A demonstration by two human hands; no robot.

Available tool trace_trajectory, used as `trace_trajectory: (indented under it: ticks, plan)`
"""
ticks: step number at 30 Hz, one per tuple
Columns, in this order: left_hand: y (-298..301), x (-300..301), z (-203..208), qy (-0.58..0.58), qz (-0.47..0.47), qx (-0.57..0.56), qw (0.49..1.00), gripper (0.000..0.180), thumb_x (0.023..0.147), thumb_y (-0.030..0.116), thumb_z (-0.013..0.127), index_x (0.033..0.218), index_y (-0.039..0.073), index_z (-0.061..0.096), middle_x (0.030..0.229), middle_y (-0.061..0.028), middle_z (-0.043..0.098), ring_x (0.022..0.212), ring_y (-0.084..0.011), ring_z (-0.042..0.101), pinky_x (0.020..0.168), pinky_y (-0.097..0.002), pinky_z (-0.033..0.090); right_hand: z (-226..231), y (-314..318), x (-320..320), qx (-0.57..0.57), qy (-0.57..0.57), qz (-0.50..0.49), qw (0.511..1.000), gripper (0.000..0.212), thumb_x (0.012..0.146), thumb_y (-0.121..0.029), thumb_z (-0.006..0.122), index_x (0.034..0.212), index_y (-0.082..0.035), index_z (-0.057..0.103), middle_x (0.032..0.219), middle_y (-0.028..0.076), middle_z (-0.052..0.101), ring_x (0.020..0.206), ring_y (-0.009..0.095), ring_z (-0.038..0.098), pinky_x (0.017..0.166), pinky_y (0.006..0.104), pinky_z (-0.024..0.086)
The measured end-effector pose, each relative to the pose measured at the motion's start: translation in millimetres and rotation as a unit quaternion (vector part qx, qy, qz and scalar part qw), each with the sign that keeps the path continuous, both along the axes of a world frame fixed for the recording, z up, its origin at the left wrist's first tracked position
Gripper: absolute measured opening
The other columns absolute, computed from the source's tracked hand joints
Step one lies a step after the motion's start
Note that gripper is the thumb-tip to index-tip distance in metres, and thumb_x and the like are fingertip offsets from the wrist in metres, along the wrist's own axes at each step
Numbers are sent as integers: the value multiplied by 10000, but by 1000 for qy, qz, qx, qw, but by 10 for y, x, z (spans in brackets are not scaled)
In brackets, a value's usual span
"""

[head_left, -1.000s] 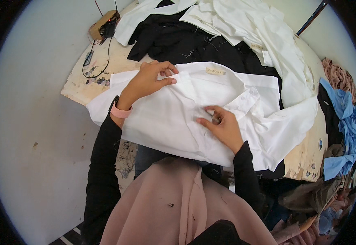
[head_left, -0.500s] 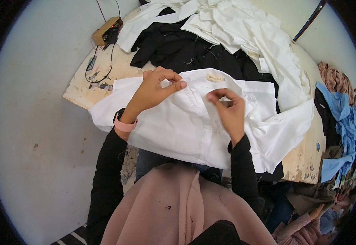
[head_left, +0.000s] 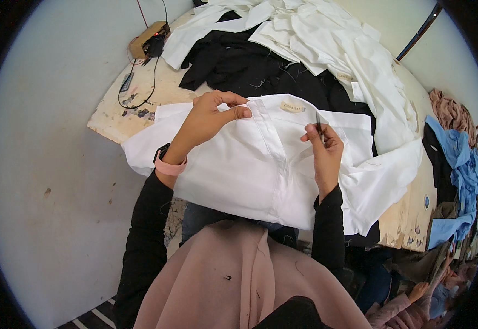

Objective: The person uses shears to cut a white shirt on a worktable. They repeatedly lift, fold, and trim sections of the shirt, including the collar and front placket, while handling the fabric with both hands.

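A white shirt (head_left: pixel 233 170) lies spread before me at the table's near edge, its collar away from me and a cream label (head_left: pixel 293 106) showing inside the neck. My left hand (head_left: pixel 217 118) is closed in a pinch on the shirt's front edge beside the collar. Closed fingers of my right hand (head_left: pixel 325 148) hold a slim, dark, pointed tool (head_left: pixel 319 122), its tip upward, over the right side of the neckline. Most of that tool is hidden in the hand, so its exact kind does not show.
Black garments (head_left: pixel 239 60) and a heap of white garments (head_left: pixel 326 38) cover the far part of the wooden table (head_left: pixel 107 112). At the far left stands a small brown box (head_left: pixel 150 41) with cables. Blue cloth (head_left: pixel 452 142) hangs at the right; another person's hand (head_left: pixel 418 291) shows at lower right.
My right hand has moved right, away from the front edge, and the dark tool now shows upright in its fingers. My left hand keeps its pinch on the shirt.
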State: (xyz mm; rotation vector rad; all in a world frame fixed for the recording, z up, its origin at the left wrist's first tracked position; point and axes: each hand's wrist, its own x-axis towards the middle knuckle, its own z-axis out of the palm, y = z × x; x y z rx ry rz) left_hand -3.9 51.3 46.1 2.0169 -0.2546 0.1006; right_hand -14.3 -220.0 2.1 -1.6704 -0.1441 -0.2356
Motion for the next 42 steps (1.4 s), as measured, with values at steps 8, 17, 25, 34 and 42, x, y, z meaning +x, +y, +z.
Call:
trace_trajectory:
  ticks: [8,17,25,34,42]
  plan:
    - [-149,-142,57,-158,7,64,985,236,802,258,818,962,87,783,914,-44,712,927,-165,613,869,-348,447,273,321,-114,-9,-39,112,993,361,786,-42,803,1128,-58,691,1116,21,714,775,74,622,599,220,431]
    - [-136,-657,-68,139,-30,-252,957,537,923,100,722,1388,29,463,1080,-131,722,942,-125,675,847,-268,532,175,543,-491,-443,-527,-33,725,270,753,-123,705,1019,-138,747,1004,-18,725,551,70,500,511,244,312]
    - [0,-815,-157,106,3,-322,941,630,917,2,684,1451,27,350,1075,-154,733,957,-138,688,896,-276,543,17,519,-662,-250,-325,16,912,307,665,-44,749,965,-107,728,834,0,683,598,144,590,526,303,370]
    - [116,-793,-285,89,39,-369,924,608,907,27,680,1445,47,398,1131,-139,718,1033,-183,692,907,-325,574,-5,417,-669,-43,-68,14,997,193,790,80,733,956,-13,696,800,-1,668,636,35,473,603,191,381]
    - [-81,-909,-279,96,19,-392,915,424,890,-6,701,1303,-8,605,1213,-101,664,988,-138,679,901,-284,576,167,686,-741,-42,-72,133,988,276,730,-50,775,997,-51,702,880,47,683,719,114,603,680,246,486]
